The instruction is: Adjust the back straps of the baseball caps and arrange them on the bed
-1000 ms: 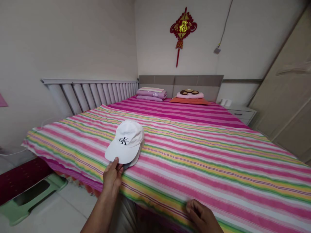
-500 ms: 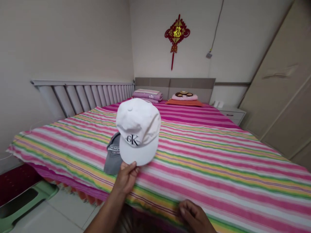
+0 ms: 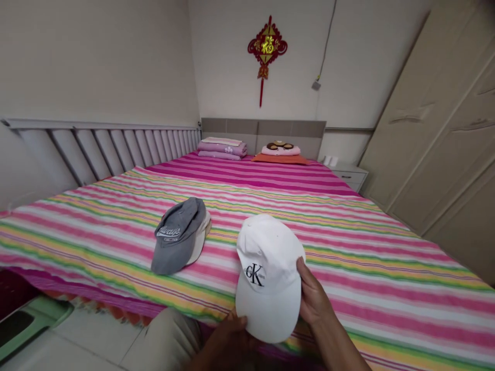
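White cloth cap, rounded brim, striped bedsheet

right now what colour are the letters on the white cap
Black, on the white cap; the head view shows it best.

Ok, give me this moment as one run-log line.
left hand: pinching brim of white CK baseball cap | right hand: holding its side | gray Always baseball cap: on striped bedspread

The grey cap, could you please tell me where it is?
In the head view, the grey cap is on the striped bed cover, left of the white cap.
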{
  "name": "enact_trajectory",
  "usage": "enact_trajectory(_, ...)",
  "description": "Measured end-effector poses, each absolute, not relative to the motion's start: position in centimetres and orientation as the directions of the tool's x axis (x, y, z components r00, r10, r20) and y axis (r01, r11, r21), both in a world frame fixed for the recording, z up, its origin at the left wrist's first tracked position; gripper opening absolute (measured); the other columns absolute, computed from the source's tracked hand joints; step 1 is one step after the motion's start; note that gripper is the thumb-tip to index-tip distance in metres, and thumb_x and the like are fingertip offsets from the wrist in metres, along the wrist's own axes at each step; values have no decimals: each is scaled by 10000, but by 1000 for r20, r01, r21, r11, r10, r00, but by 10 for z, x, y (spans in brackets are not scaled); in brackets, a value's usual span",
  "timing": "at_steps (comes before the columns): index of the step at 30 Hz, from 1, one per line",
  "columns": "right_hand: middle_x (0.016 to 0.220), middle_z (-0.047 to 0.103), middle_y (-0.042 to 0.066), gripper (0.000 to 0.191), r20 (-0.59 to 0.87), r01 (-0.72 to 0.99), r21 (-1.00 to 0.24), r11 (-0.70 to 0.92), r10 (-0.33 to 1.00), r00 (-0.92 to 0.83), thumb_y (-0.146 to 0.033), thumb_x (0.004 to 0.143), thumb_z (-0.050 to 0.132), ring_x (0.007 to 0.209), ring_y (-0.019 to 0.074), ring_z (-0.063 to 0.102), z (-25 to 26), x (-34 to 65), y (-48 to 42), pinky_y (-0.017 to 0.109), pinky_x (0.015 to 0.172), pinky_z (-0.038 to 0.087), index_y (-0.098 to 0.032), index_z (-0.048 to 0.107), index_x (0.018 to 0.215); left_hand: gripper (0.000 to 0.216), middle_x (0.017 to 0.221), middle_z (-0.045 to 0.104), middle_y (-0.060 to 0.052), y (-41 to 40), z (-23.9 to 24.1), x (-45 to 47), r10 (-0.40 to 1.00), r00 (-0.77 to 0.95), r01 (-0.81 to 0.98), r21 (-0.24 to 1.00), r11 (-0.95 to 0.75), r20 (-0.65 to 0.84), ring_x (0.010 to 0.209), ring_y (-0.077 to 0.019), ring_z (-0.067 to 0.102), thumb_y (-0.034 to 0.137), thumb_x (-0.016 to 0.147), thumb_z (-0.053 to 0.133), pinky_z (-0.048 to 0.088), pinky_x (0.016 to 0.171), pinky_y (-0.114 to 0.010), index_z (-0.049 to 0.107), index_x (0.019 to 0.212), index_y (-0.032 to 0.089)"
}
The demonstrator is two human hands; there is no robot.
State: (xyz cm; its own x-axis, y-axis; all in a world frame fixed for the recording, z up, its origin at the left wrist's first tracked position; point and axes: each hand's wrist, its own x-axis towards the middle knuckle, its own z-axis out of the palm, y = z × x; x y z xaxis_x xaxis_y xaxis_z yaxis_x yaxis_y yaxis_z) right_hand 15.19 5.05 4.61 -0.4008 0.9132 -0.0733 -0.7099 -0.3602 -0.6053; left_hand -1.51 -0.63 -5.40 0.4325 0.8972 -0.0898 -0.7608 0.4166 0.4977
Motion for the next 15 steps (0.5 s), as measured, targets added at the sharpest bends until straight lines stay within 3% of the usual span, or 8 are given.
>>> enact_trajectory(4, 1000, 672, 110, 484, -136, -681, -529, -506, 843, -521, -529, 774, 467, 1039, 278, 551, 49, 159, 39, 469, 950, 335, -155, 613, 1043, 313, 991, 665, -90, 13, -47, -26, 884, 468, -808, 413, 420, 16, 899, -211, 605, 288, 756, 552, 417, 833, -322, 618, 1025, 140)
enact_trajectory(8, 1037, 657, 112, 569, -160, -671, -513, -536, 827, -539, -576, 806, 341, 1068, 275, 530, 51, 160, 32, 474, 963, 314, -154, 582, 1101, 366, 1000, 663, -105, 33, -34, -24, 836, 532, -807, 380, 451, 137, 935, -247, 594, 374, 776, 501, 346, 916, -391, 628, 1021, 135)
enact_trajectory(11, 1046, 652, 114, 610, -159, -673, -503, -542, 823, -545, -605, 799, 301, 1078, 274, 520, 50, 159, 31, 471, 975, 297, -154, 594, 1086, 507, 985, 661, -140, 38, -22, -15, 794, 589, -777, 375, 505, 150, 1016, -305, 547, 483, 762, 452, 263, 969, -447, 621, 1042, 96)
enact_trajectory(15, 1061, 647, 104, 637, -143, -694, -473, -543, 824, -548, -633, 784, 271, 1078, 273, 518, 51, 156, 29, 477, 983, 279, -174, 603, 1077, 704, 1093, 617, -117, 33, -9, 2, 863, 490, -820, 400, 409, 123, 1139, -355, 432, 671, 661, 412, 229, 980, -472, 580, 1117, 162)
